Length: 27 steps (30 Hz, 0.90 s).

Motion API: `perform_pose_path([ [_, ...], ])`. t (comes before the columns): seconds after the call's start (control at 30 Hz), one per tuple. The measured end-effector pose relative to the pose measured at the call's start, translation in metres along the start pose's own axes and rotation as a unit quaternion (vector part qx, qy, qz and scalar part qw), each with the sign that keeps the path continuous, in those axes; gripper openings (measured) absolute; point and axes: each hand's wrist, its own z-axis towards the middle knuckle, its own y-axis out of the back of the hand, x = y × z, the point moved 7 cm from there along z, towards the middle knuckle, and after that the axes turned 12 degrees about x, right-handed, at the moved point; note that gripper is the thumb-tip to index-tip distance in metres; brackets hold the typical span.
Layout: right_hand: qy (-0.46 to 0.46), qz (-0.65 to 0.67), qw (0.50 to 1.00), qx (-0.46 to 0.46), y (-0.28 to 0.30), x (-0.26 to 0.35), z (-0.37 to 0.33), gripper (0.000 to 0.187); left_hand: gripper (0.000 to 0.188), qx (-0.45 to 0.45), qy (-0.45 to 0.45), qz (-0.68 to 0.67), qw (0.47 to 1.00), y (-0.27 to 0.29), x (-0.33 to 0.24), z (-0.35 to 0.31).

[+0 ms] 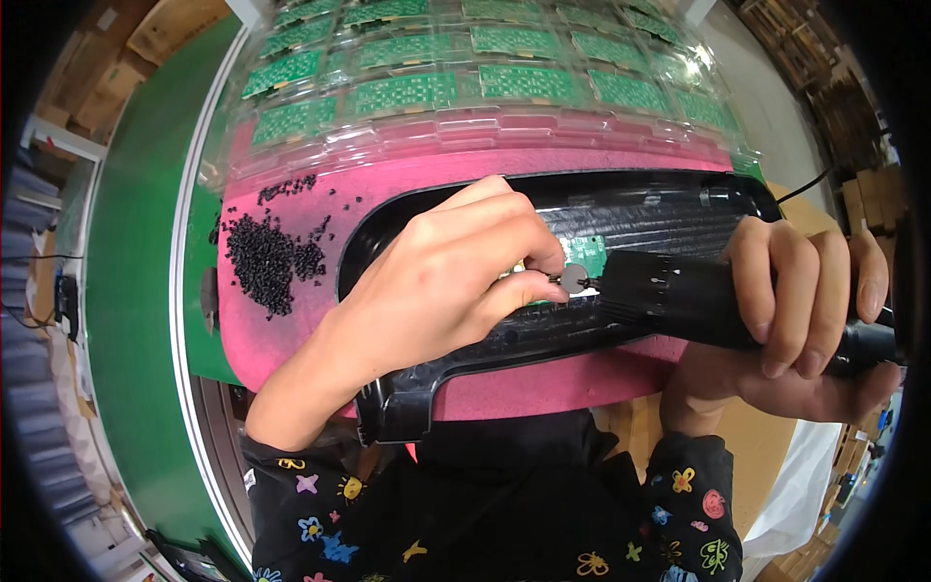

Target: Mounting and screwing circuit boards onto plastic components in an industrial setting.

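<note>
My right hand [805, 306] is wrapped round a black electric screwdriver [669, 296], which lies nearly level with its tip pointing left. A round grey disc [576, 279] sits at the bit. Just left of that disc, the thumb and fingers of my left hand [451, 267] are pinched at the bit's end, on something small and dark that I cannot make out. Below both hands is a long black plastic housing [669, 199], open side up. Inside it a green circuit board [593, 247] shows partly between my fingers and the screwdriver.
A pink mat [543, 393] lies under the housing. Small black pieces, probably screws, form a loose pile [262, 262] on its left. Clear plastic trays [465, 131] of green circuit boards are stacked along the far side. A black cable [807, 184] runs at the far right.
</note>
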Motion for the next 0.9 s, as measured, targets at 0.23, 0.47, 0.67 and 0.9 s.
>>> perform_pose_path([
  [0.23, -0.005, -0.001, 1.000, 0.012, -0.005, -0.007, 0.002, 0.037, 0.026, -0.006, -0.033, 0.054, 0.998, -0.002, -0.004, 0.001],
  [0.47, -0.018, 0.001, 0.999, 0.028, 0.001, -0.003, 0.003, 0.037, 0.026, -0.019, 0.019, 0.035, 0.999, 0.002, -0.006, -0.002],
  [0.67, -0.095, -0.075, 0.991, 0.055, 0.014, -0.004, 0.013, 0.047, 0.015, 0.015, 0.059, 0.113, 0.992, -0.003, 0.006, -0.005],
  [0.9, -0.148, -0.155, 0.977, 0.002, 0.033, -0.036, 0.011, 0.048, 0.020, 0.051, 0.076, 0.119, 0.989, -0.002, 0.004, -0.007],
])
